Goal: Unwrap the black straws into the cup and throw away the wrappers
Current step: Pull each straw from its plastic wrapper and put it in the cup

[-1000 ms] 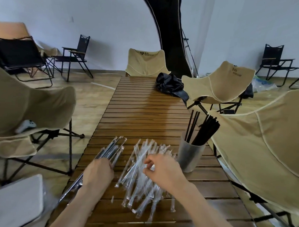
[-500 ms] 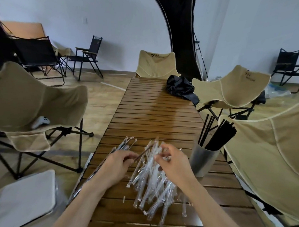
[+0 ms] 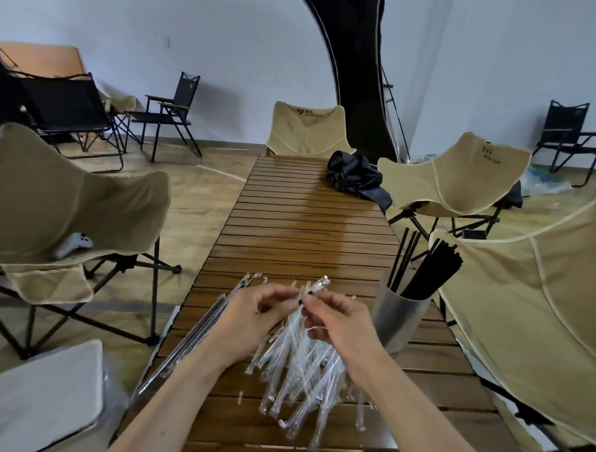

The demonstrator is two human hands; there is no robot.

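Above the slatted wooden table [image 3: 300, 226], my left hand [image 3: 251, 317] and my right hand [image 3: 340, 321] both pinch one wrapped black straw [image 3: 312, 289]; its clear wrapper end sticks up past my fingertips. Under my hands lies a heap of clear wrappers [image 3: 300, 379]. A bundle of wrapped straws [image 3: 196, 334] lies along the table's left edge. To the right stands a metal cup [image 3: 396, 319] holding several unwrapped black straws [image 3: 427, 272].
Beige folding chairs stand at the left [image 3: 62, 198], right [image 3: 532, 304] and far end [image 3: 307, 130]. A black bag [image 3: 355, 173] lies on the far part of the table. A white bin lid [image 3: 40, 395] is at the lower left. A white controller [image 3: 75, 243] rests on the left chair.
My left hand left the bundle at the table's left edge and came to the middle. Both hands rose off the wrapper heap and now pinch one wrapped straw between them.
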